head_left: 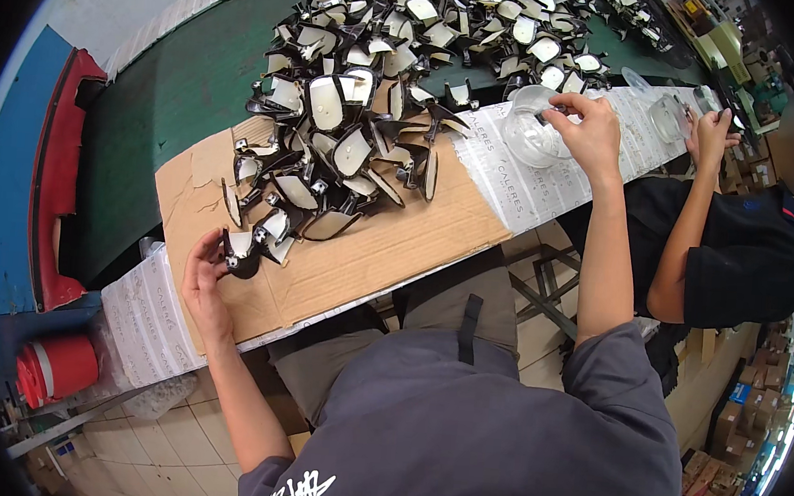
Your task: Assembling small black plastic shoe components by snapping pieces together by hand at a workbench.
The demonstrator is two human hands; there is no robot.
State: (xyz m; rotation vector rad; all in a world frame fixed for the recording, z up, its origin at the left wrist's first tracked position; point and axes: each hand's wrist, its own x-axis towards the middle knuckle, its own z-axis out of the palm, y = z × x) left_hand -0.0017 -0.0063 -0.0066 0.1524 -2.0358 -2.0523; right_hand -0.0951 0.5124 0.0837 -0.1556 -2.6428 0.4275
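Note:
At the near left of the cardboard sheet (387,257), my left hand (202,279) is closed on a black shoe heel (243,262) with a cream face, which lies at the pile's edge. My right hand (592,137) is raised over a clear round plastic tub (521,137). Its thumb and fingertips are pinched together at the tub's rim, on something small and dark that I cannot make out. A heap of similar black shoe heels (350,152) with cream faces spreads from the cardboard to the far side of the table.
Another person (742,247) sits at the right, hands (709,140) beside a second clear tub (666,120). Printed white paper (555,191) covers the table's near edge. A green belt surface (173,128) lies beyond. A red panel (55,184) and red bucket (66,369) are at the left.

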